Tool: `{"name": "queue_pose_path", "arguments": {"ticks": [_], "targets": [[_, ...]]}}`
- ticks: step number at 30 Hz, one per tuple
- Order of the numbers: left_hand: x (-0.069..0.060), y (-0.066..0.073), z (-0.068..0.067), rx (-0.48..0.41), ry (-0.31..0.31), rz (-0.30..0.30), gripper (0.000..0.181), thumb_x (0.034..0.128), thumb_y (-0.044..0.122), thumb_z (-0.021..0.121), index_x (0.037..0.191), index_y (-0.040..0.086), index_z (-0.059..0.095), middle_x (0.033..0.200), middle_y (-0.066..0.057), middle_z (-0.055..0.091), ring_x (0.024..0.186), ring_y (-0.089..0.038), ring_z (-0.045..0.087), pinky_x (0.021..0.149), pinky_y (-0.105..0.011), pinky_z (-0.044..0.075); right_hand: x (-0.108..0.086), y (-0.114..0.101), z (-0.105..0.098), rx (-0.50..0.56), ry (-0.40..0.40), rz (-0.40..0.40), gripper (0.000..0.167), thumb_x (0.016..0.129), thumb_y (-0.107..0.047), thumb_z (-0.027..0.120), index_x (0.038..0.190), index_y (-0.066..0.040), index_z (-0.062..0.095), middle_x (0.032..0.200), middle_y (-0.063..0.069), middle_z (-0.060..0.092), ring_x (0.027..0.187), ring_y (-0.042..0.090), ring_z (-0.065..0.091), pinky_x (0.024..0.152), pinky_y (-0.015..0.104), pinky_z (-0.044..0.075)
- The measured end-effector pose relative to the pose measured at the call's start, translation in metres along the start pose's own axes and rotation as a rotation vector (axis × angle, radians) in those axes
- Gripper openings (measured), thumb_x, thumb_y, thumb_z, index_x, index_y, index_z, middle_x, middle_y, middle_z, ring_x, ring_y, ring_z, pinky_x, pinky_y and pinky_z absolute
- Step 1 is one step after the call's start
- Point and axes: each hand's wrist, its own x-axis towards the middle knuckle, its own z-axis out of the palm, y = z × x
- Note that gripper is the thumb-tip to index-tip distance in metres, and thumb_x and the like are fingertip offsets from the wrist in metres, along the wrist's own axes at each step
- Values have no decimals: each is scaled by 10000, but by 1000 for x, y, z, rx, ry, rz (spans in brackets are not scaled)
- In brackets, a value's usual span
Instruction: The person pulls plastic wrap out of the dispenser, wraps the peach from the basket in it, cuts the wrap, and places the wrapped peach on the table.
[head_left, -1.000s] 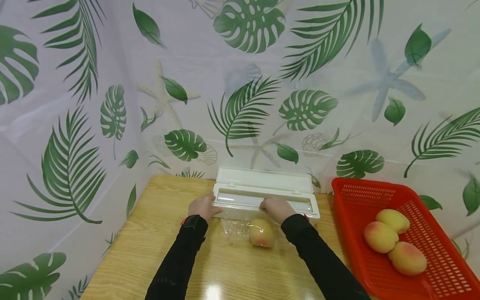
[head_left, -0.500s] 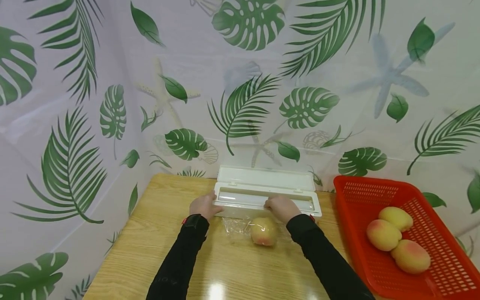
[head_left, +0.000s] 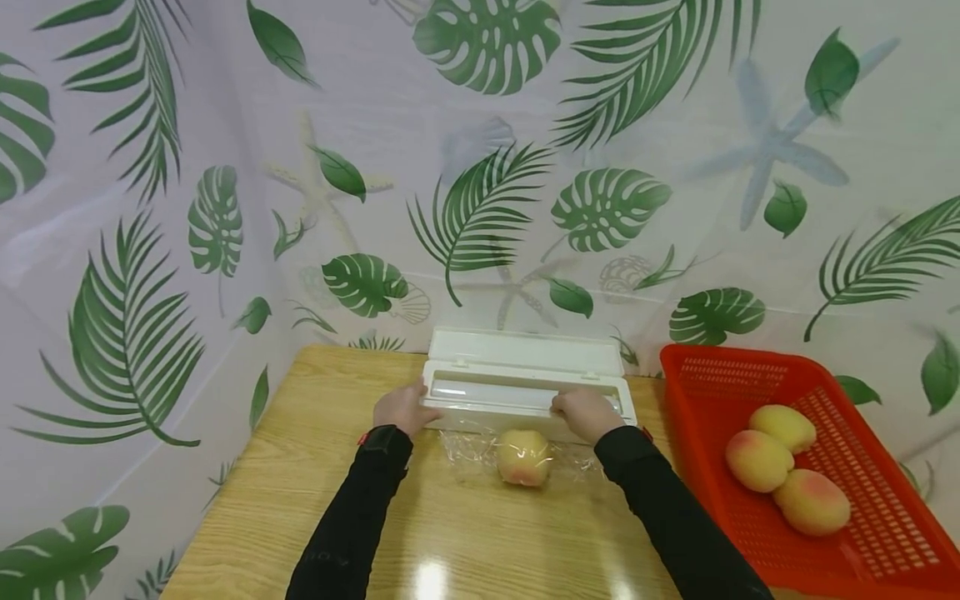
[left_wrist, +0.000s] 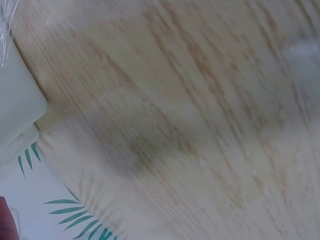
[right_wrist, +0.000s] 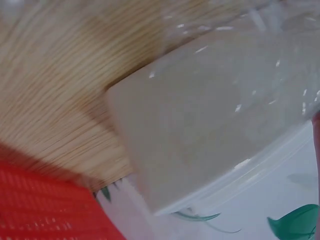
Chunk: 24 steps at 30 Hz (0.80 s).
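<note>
A long white wrap box (head_left: pixel 495 414) lies near the table's back edge, lid (head_left: pixel 525 352) raised behind it, a pale roll (head_left: pixel 487 393) inside. My left hand (head_left: pixel 401 408) grips its left end, thumb along the front. The curled fingers of my right hand (head_left: pixel 588 414) sit on the front rim towards the right end; any small part beneath them is hidden. Clear film (head_left: pixel 465 450) runs from the box's front over a peach (head_left: pixel 523 457) on the table. In the right wrist view, film clings to the box's front (right_wrist: pixel 200 115); a fingertip shows at the right edge.
At the right stands a red plastic basket (head_left: pixel 705 467) holding three peaches (head_left: pixel 759 461). Bare wood tabletop (head_left: pixel 300 467) extends left of the box and in front of the peach. Behind rises a leaf-printed sheet (head_left: pixel 480 200).
My right hand has slid rightwards along the box's front rim, uncovering more of the roll. The left hand keeps its hold on the left end, and the peach stays beside the box.
</note>
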Motion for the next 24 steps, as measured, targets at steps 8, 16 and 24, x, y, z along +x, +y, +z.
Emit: {"name": "queue_pose_path", "arguments": {"ticks": [8,16,24], "targets": [[1,-1,0,19,-5,4,692,697,436,699,1234,42,513,1020,-28,638,694,-183,601,568,-291,453,-16,12,-9,-5,-37,55,58,751,-60,663,707,-86,636,672,18,602,597,179,563,562,298,456],[1,-2,3,2,15,11,677,691,421,712,1216,37,523,1013,-31,640,734,-202,608,598,-314,462,-24,18,-9,5,-24,89,37,726,-49,676,760,-60,665,747,53,643,682,232,606,622,341,485],[0,-1,2,3,2,-11,682,694,429,703,1223,45,511,1036,-21,633,742,-194,608,595,-305,460,-29,25,-10,-9,-29,93,42,757,-53,655,716,-60,648,727,51,633,674,230,605,619,350,482]]}}
